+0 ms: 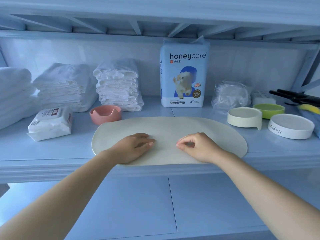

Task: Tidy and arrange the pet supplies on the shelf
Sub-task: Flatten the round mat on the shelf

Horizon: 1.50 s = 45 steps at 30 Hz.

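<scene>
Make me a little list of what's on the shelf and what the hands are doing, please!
mat: cream oval mat, flat at the shelf's front edge
left hand: left hand flat on mat
right hand: right hand on mat, fingers curled
pink bowl: pink bowl at mat's left rear corner
other bowls: cream bowl, green bowl, white "Happy" bowl, right of mat
back: honeycare pack upright; folded white pads

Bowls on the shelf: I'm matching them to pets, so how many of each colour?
Pink bowl: 1
Cream bowl: 1
Green bowl: 1
White bowl marked "Happy": 1
Total: 4
</scene>
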Tool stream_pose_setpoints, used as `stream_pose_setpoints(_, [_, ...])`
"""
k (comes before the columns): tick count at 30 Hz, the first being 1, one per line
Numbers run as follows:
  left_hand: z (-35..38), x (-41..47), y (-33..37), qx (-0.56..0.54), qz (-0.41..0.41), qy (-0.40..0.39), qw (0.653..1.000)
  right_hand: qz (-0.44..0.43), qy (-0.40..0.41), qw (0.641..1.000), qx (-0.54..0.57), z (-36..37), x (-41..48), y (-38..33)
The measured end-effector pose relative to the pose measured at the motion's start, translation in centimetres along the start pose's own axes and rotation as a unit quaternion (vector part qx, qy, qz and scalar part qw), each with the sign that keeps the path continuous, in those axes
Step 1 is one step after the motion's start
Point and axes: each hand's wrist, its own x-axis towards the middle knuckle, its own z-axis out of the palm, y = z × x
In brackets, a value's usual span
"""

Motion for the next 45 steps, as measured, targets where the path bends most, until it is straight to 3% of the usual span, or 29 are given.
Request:
stream_pose_setpoints(15, [-1.1,11.7,-2.0,0.084,-0.047,0.078,0.992,-0.034,-0.039,0.993,-0.109,-0.9,11.9,4.0])
stream_pose_setpoints(19, [-0.9,14.6,-2.7,0.113,-0.065,0.061,0.99,-0.024,-0.042,0.991,-0.122,-1.1,14.5,5.1])
stream_pose_setpoints(28, [-1.3,16.8,-3.8,0.106,-0.107,0.046,0.988,0.014,-0.152,0.972,-0.18,-1.7,18.1,6.3])
stream_pose_setpoints(36, [0.3,15.9,-3.8,0.132,-0.041,0.175,0.975,0.002,-0.106,0.985,-0.132,-1.7,18.7,6.9])
stream_pose_setpoints(40, [0.1,16.2,-3.3,0.144,-0.055,0.156,0.976,-0.02,-0.034,0.99,-0.136,-1.2,18.7,6.9])
stream_pose_setpoints(45, [-0.3,17.0,-2.7,0.101,-0.073,0.152,0.981,-0.012,-0.02,0.983,-0.181,-1.9,19.2,6.6])
